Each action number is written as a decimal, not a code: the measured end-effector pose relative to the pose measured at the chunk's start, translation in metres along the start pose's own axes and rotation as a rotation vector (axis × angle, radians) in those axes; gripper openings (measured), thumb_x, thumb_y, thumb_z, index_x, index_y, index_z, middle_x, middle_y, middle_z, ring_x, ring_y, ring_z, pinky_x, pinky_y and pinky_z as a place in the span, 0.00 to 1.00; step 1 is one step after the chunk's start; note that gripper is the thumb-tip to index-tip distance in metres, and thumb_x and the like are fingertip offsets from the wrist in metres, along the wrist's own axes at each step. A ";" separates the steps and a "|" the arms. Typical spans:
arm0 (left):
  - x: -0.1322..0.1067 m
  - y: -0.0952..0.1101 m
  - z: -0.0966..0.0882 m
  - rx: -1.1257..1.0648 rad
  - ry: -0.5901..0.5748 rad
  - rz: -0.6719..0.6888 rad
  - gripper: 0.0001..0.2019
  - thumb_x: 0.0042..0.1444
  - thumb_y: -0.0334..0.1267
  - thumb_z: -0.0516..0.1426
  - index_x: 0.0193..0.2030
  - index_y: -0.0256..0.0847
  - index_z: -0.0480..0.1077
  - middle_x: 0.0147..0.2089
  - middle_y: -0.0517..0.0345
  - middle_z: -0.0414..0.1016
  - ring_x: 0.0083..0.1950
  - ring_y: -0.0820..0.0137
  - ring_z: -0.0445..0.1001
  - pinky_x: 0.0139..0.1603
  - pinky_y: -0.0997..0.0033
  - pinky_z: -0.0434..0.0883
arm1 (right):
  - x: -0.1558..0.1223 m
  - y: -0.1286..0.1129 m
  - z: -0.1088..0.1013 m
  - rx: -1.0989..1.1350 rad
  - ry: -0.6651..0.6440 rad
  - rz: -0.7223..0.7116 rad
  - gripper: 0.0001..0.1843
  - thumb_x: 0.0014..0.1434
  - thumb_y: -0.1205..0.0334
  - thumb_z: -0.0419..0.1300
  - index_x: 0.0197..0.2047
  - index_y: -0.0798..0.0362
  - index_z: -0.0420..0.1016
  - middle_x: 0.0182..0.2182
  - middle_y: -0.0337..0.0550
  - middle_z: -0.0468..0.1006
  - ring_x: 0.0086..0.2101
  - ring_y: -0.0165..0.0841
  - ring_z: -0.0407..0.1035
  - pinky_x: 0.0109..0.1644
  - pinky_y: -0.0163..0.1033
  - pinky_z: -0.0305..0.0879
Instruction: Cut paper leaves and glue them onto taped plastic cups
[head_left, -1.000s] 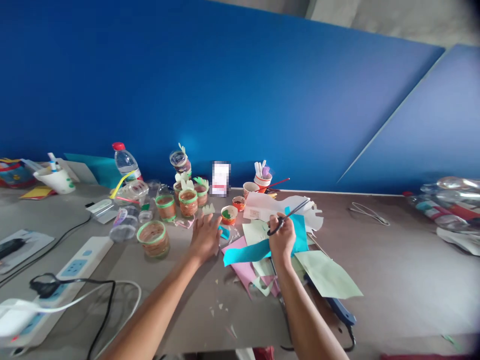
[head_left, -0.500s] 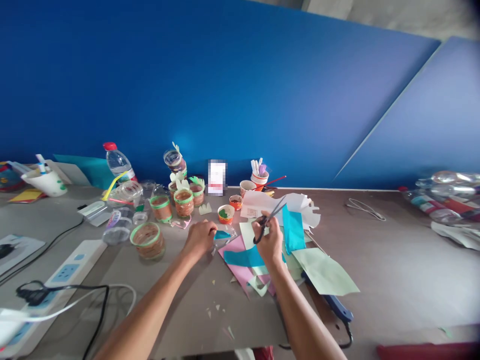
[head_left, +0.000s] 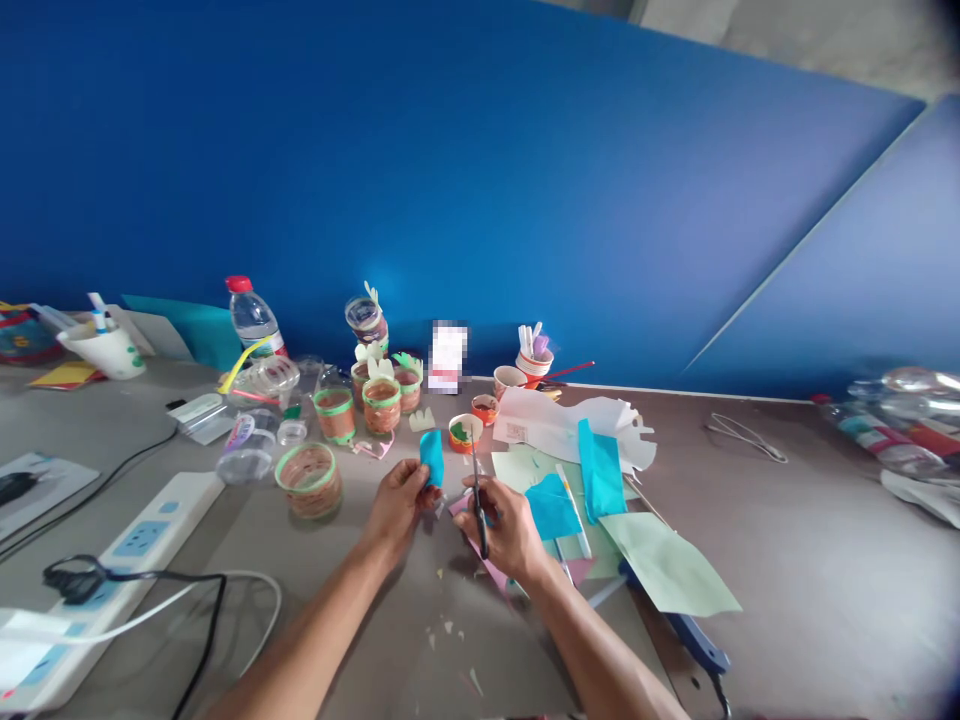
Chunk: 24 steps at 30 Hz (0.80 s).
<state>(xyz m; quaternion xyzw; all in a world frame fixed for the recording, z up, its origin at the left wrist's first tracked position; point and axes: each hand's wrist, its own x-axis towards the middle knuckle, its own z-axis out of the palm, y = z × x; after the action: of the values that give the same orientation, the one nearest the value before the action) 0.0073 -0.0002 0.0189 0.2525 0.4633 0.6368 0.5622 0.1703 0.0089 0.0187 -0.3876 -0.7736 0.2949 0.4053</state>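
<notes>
My left hand (head_left: pixel 399 502) pinches a small teal paper piece (head_left: pixel 432 456) and holds it upright above the table. My right hand (head_left: pixel 504 522) grips a pair of scissors (head_left: pixel 477 490), blades pointing up and away, close beside the teal piece. Under and to the right of my right hand lie loose paper sheets: teal (head_left: pixel 600 468), pale green (head_left: pixel 667 572), pink (head_left: pixel 491 572) and white (head_left: pixel 562 425). Small paper scraps (head_left: pixel 450 630) lie on the table near my forearms.
Several plastic cups wrapped in brown and green (head_left: pixel 309 480) stand to the left, with a water bottle (head_left: pixel 251 318) behind. A white power strip (head_left: pixel 112 560) with cables lies at the left. A blue-handled tool (head_left: pixel 697 640) lies at the right. A blue wall (head_left: pixel 480 180) backs the table.
My left hand picked up the small teal piece and raised it. My right hand with the scissors moved left off the large teal sheet toward the left hand.
</notes>
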 end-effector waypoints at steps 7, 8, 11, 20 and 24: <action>-0.002 -0.006 -0.001 0.049 -0.034 0.051 0.15 0.42 0.45 0.66 0.32 0.40 0.68 0.23 0.65 0.69 0.24 0.75 0.69 0.28 0.74 0.64 | 0.001 0.003 0.004 0.015 -0.008 0.075 0.13 0.52 0.60 0.62 0.41 0.52 0.75 0.24 0.39 0.74 0.22 0.31 0.64 0.27 0.35 0.62; -0.002 -0.005 -0.002 0.044 -0.037 0.064 0.15 0.43 0.45 0.66 0.33 0.40 0.68 0.24 0.66 0.69 0.24 0.75 0.68 0.28 0.74 0.64 | 0.001 0.004 0.005 0.028 -0.008 0.096 0.12 0.52 0.59 0.62 0.41 0.52 0.75 0.23 0.39 0.73 0.22 0.30 0.64 0.26 0.35 0.62; 0.001 -0.003 -0.005 0.056 -0.022 0.112 0.15 0.44 0.44 0.65 0.35 0.41 0.68 0.23 0.67 0.68 0.23 0.75 0.67 0.27 0.75 0.63 | 0.003 0.004 0.006 0.073 -0.017 0.153 0.13 0.53 0.57 0.62 0.40 0.53 0.74 0.21 0.36 0.70 0.21 0.29 0.61 0.26 0.34 0.59; 0.007 -0.005 -0.013 0.008 0.010 0.144 0.16 0.42 0.46 0.65 0.31 0.40 0.66 0.19 0.66 0.67 0.21 0.77 0.64 0.25 0.75 0.61 | 0.011 -0.030 0.015 0.092 -0.061 0.227 0.14 0.54 0.52 0.61 0.38 0.54 0.72 0.17 0.32 0.63 0.20 0.28 0.56 0.24 0.34 0.56; 0.009 -0.005 -0.016 -0.048 0.028 0.161 0.17 0.41 0.46 0.67 0.31 0.39 0.67 0.20 0.67 0.66 0.21 0.78 0.63 0.25 0.77 0.61 | 0.021 -0.031 0.029 0.133 0.017 0.287 0.16 0.56 0.49 0.60 0.38 0.54 0.72 0.18 0.34 0.65 0.20 0.30 0.59 0.23 0.35 0.56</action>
<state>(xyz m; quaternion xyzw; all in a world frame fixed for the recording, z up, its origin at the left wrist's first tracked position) -0.0062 0.0030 0.0053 0.2664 0.4341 0.6943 0.5085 0.1267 0.0062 0.0367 -0.4688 -0.6856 0.3971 0.3905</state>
